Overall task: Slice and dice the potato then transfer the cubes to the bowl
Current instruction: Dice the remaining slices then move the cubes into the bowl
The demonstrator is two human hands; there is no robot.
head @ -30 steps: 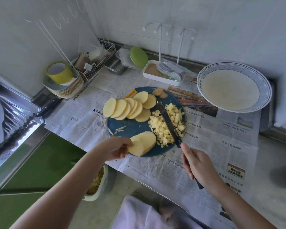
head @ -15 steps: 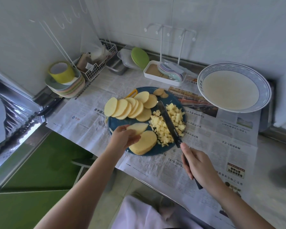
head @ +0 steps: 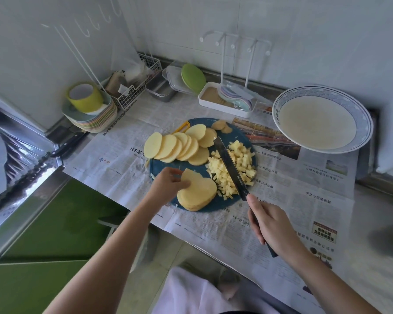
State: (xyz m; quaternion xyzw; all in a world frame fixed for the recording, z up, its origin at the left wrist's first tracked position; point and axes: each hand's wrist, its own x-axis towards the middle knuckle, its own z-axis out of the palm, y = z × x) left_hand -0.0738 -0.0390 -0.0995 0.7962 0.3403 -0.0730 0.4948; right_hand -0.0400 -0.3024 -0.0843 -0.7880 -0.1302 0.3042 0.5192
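A round blue cutting board lies on the newspaper. Several potato slices fan across its far left. A pile of potato cubes sits on its right side. My left hand pinches one potato slice, lifted at a tilt over the short stack of slices at the board's near edge. My right hand grips the knife by its handle, and the blade lies across the cubes. The wide blue-rimmed bowl stands at the far right.
Stacked plates topped by a yellow-green cup stand at the far left, with a wire basket, metal tray and white dish rack along the wall. A second knife lies left of the newspaper. The counter's edge runs close below the board.
My left hand lifted the top slice off the near stack and now holds it tilted above the stack. The right hand and knife stayed over the cubes.
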